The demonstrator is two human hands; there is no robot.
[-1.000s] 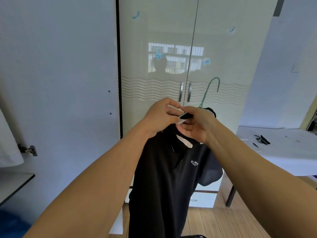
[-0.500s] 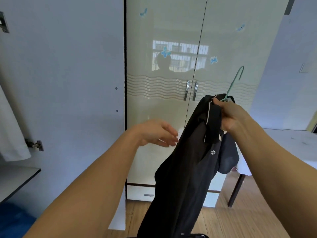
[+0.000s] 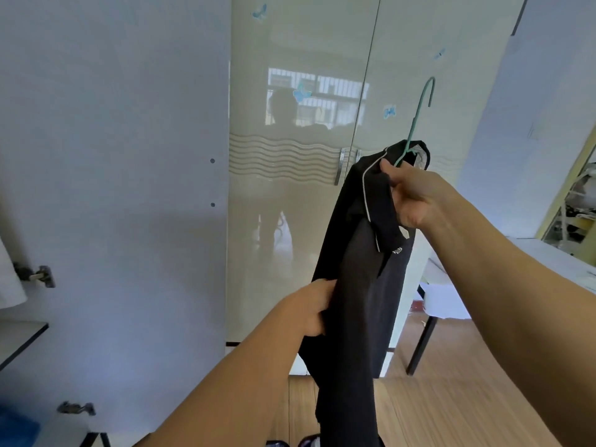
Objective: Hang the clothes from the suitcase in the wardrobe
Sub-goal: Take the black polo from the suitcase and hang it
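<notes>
Item 1: black shirt (image 3: 358,285), polo type, pale piping on collar, small logo on chest. It hangs on a green hanger (image 3: 419,121), held up in mid-air in front of the wardrobe (image 3: 300,221); not on any rail. Lower part trails down past the bottom edge of my view.

Item 2: green hanger, thin wire type. Hook points up and tilts right, free of everything; shoulders hidden inside the shirt.

Item 3: right hand (image 3: 416,198). I see it closed round the collar and hanger neck at shirt top, carrying the weight.

Item 4: left hand (image 3: 311,309). It grips a fold of the shirt's left edge abt mid-length, fingers curled into the cloth.

Item 5: wardrobe, cream gloss, two closed doors w/ metal handles (image 3: 343,166) at centre, wave pattern band, blue butterfly stickers (image 3: 301,91). Doors reflect a window and a person's outline.

Item 6: white open door panel (image 3: 113,188) at left w/ hinges (image 3: 35,275); white cloth (image 3: 9,285) at far left edge.

Item 7: white desk (image 3: 548,266) at right, dark legs, wood floor (image 3: 451,398) under it.
</notes>
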